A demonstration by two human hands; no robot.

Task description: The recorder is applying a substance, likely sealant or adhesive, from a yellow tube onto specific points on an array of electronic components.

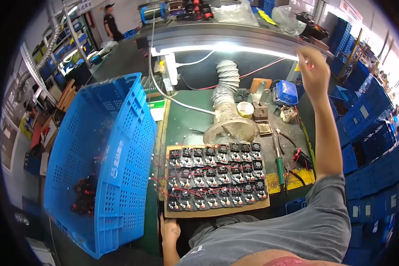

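My left hand [170,230] is at the near left corner of a brown cardboard sheet [217,214], one finger along its side and the others hidden under the edge, so it appears to grip the corner. Several small black fan units [209,176] with red wires and metal-tipped parts lie on the sheet in three rows. My right hand [314,73] is raised at the far right, beside the end of a lit tube lamp [228,48]. Its fingers are bent, apart and slightly blurred, and nothing shows in them.
Left of the sheet stands a tall blue crate [128,177] with dark and red parts inside. Behind the sheet is a duct hood [230,126]. A green-handled soldering iron [279,170], pliers [292,175] and a blue packet [287,92] lie to the right. Another person [111,23] stands far off.
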